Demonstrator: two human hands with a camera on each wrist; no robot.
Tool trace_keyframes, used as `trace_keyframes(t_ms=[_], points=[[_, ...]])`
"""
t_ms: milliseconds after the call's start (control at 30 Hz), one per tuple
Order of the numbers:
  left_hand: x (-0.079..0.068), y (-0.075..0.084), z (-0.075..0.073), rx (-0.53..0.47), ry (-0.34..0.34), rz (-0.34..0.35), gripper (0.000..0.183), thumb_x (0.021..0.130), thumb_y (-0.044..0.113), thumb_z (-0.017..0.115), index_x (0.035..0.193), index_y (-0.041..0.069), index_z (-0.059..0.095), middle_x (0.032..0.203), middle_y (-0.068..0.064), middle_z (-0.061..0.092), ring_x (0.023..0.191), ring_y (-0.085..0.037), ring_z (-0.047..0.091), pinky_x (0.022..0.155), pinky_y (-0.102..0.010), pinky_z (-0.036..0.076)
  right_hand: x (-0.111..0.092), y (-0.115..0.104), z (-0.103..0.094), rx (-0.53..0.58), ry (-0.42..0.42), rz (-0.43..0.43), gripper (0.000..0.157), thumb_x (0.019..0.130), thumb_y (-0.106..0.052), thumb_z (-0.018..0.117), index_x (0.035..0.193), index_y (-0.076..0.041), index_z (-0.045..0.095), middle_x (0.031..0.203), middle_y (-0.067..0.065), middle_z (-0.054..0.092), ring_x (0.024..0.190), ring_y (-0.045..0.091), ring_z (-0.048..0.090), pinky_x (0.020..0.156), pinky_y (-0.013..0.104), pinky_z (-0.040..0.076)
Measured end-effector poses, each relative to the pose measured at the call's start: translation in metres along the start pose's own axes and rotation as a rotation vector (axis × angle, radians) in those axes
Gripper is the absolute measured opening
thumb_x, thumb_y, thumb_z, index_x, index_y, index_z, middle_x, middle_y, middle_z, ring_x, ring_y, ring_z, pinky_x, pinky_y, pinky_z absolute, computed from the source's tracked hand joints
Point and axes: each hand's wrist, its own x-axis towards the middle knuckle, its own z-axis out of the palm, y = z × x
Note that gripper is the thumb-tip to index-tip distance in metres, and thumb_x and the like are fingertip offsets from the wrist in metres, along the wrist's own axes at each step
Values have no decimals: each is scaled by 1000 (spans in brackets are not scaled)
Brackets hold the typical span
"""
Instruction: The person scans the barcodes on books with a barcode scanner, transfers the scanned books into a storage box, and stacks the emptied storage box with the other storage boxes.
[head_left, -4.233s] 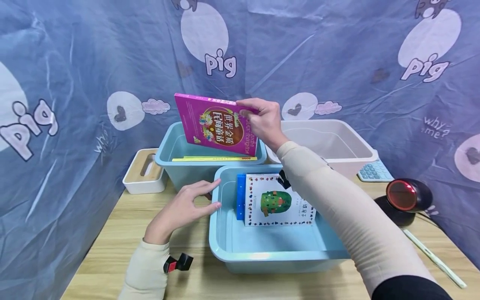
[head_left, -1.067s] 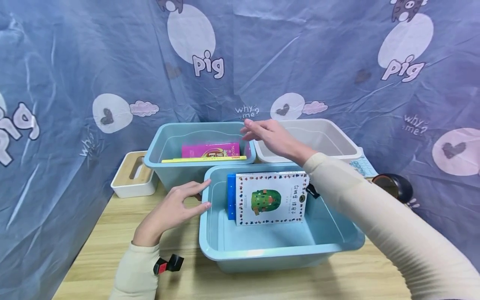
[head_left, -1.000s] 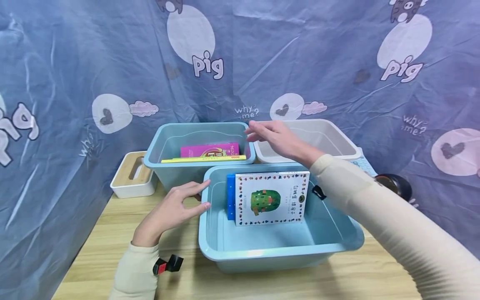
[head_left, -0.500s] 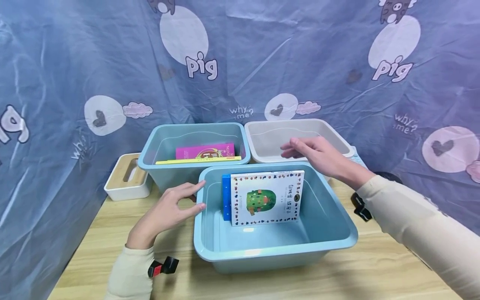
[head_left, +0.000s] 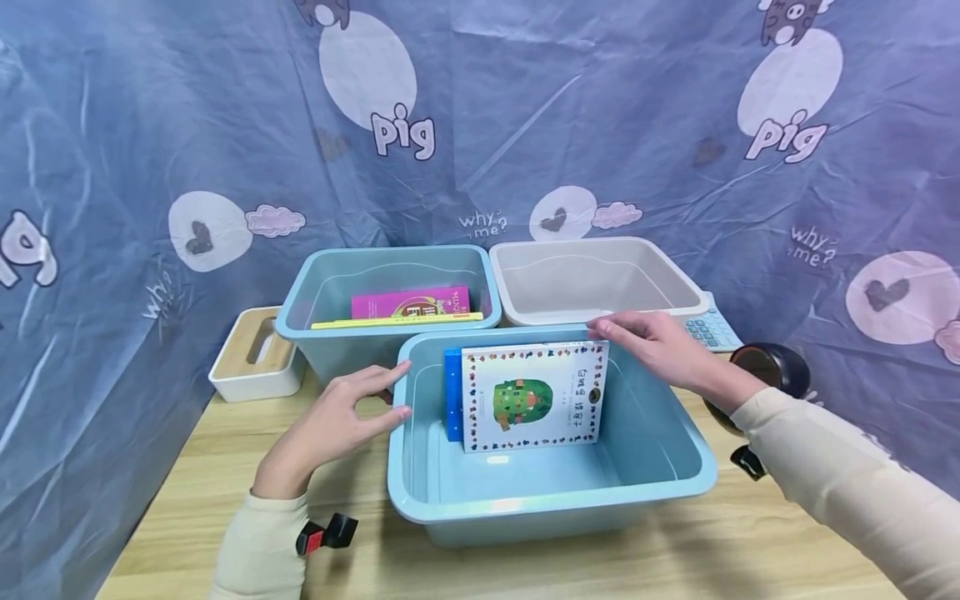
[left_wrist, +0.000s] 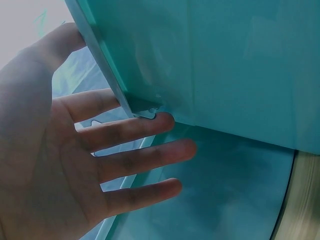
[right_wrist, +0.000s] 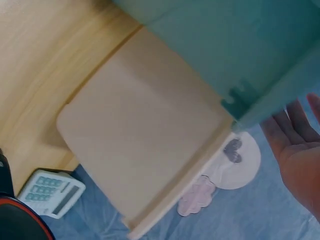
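In the head view, a white picture book [head_left: 555, 400] with a green shape on its cover leans in the front blue bin [head_left: 555, 510], a blue item [head_left: 453, 400] partly hidden behind it. My right hand [head_left: 663, 350] is over that bin's back right corner, fingertips near the book's top corner; whether they touch it is unclear. Along the left rim, my left hand [head_left: 330, 425] touches the bin with spread fingers, which the left wrist view shows nearly straight. Inside the rear blue bin [head_left: 375, 348] are a magenta book [head_left: 367, 306] and a yellow-edged book [head_left: 397, 320].
A grey-white bin [head_left: 585, 279] adjoins the rear blue bin on its right. Beyond it are a calculator [head_left: 712, 329] and a round black device [head_left: 791, 367]. A white tissue box [head_left: 258, 383] with a wooden lid stands at the left.
The magenta book, earlier held up by my right hand, now sits in the rear blue bin. That hand has come back to the front bin's corner. My left hand has stayed at the rim.
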Motion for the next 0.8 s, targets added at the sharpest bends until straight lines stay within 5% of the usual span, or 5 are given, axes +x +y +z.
trace_keyframes(t_ms=[167,433,800], points=[[-1,1,0,-3,2,5,65,92,39,73,149,15,51,125,-2,67,106,-18,62,98,-51,55,0,7,6,-13,18,6,36,105,-27,54,129,-4,68,122,11,73,111,2,63,93,8,42],[-1,0,0,-17,6,6,66,92,38,74,149,15,51,125,-3,67,108,-26,63,98,-51,54,1,8,11,-51,12,10,38,101,-29,62,130,-5,67,125,14,71,115,28,66,99,49,51],[0,1,0,-17,6,17,65,92,36,74,149,14,51,123,-1,67,105,-22,63,96,-46,55,3,11,16,-27,8,-52,41,90,-21,78,125,-4,70,114,10,75,102,23,67,87,31,53]])
